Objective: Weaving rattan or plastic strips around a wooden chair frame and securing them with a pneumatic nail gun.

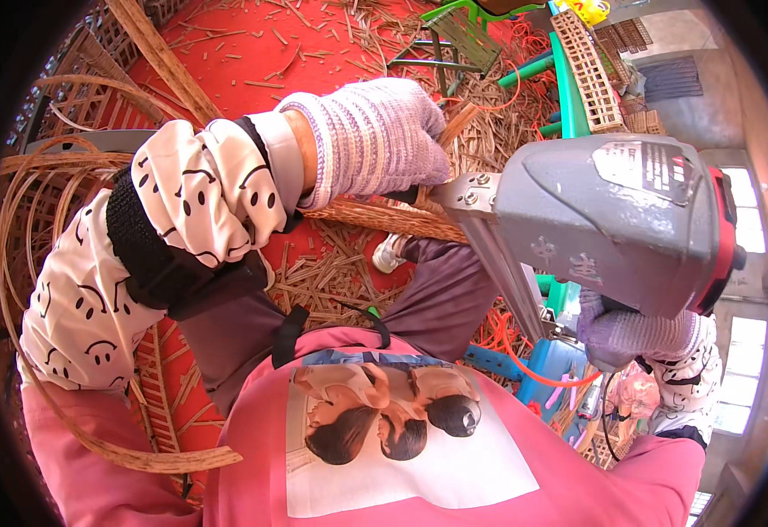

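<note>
My left hand [375,136], in a white-and-purple knitted glove, is closed, with a tan cane strip [458,125] sticking out past its fingers. Just below the fist runs a woven rattan length [388,217], crossing above my lap. A grey nail gun [612,220] with a red-trimmed end hangs to the right, its nose close against the left fist. Its magazine [511,272] slants down toward my right hand [638,334]. That gloved hand sits under the tool's body, closed on its handle, partly hidden. What exactly lies between the nose and the fist is covered.
Cane scraps [331,272] litter the red floor [226,66]. Coiled cane [28,228] and lattice pieces crowd the left, one loose strip [155,458] curving over my arm. A green-framed chair [463,44], a green bench [571,88], a blue box [549,373] and an orange hose [533,373] lie ahead and right.
</note>
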### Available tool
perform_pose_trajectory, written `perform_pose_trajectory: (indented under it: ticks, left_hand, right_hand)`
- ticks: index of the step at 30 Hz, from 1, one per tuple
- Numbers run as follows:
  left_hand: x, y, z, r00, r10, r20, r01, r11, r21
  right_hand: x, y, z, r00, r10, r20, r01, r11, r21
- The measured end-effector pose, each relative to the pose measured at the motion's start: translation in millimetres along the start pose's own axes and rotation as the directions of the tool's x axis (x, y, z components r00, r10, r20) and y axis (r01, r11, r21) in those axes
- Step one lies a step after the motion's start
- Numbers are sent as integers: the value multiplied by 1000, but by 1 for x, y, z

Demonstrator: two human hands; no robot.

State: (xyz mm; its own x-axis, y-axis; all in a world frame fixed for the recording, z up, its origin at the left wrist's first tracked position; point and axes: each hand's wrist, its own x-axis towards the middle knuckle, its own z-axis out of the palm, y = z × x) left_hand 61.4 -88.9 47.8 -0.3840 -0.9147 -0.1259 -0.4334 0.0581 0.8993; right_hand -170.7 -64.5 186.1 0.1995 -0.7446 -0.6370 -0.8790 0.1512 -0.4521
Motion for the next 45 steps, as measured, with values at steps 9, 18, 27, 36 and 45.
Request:
perform_pose_trajectory:
  ticks: [9,18,27,36,45]
  left_hand:
    - [2,-16,9,999,-47,-2,47,996,-72]
    - [6,-6,-1,999,-29,-46,30,999,27]
    - [4,-4,-8,994,-112,-6,97,888,-450]
    - [10,9,-6,989,-147,-15,146,988,-43]
    - [7,-1,1,975,-215,59,222,901,-374]
  right_hand:
    - [4,-7,0,998,30,56,-25,996,-85]
    - [3,14,-5,986,-167,3,166,985,-48]
    - [-1,179,-58,804,31,-593,412,691,594]
    - [100,434,-122,614,448,-650,-411,884,221]
    - [78,501,-141,742,346,-575,129,767,628]
